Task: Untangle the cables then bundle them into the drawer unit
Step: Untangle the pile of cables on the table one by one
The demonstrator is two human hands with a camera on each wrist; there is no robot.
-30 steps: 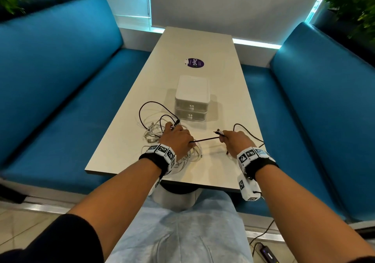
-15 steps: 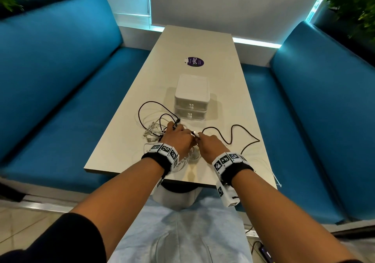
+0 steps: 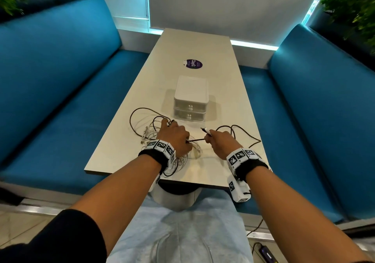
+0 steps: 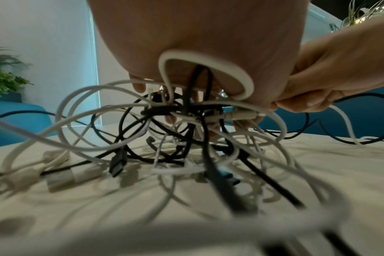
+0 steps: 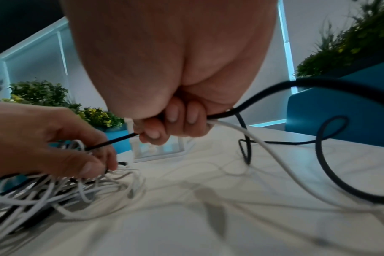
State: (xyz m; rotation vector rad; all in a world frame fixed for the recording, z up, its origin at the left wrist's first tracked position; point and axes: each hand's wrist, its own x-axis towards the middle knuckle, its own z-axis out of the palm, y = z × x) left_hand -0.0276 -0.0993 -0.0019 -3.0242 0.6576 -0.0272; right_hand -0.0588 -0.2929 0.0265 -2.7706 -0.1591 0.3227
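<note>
**Black cable drawn taut between both hands**

Black round cable (image 3: 197, 139) runs in a short straight stretch between the two hands, above the pale rectangular table (image 3: 223, 100). Right hand (image 3: 220, 144) is clenched round this cable; a plug end sticks out above its knuckles, and the slack loops off to the right on the tabletop. A thin white cable (image 5: 248, 136) also leaves this fist.

Left hand (image 3: 174, 138) sits on the tangle of white and black cables (image 4: 156, 138) at the near left of the table, fingers curled into the strands, grasping them; a thick white loop lies against its palm.

White two-drawer plastic unit (image 3: 190, 100) stands just beyond the hands, both drawers closed. Purple round sticker (image 3: 193, 63) lies farther back.
</note>
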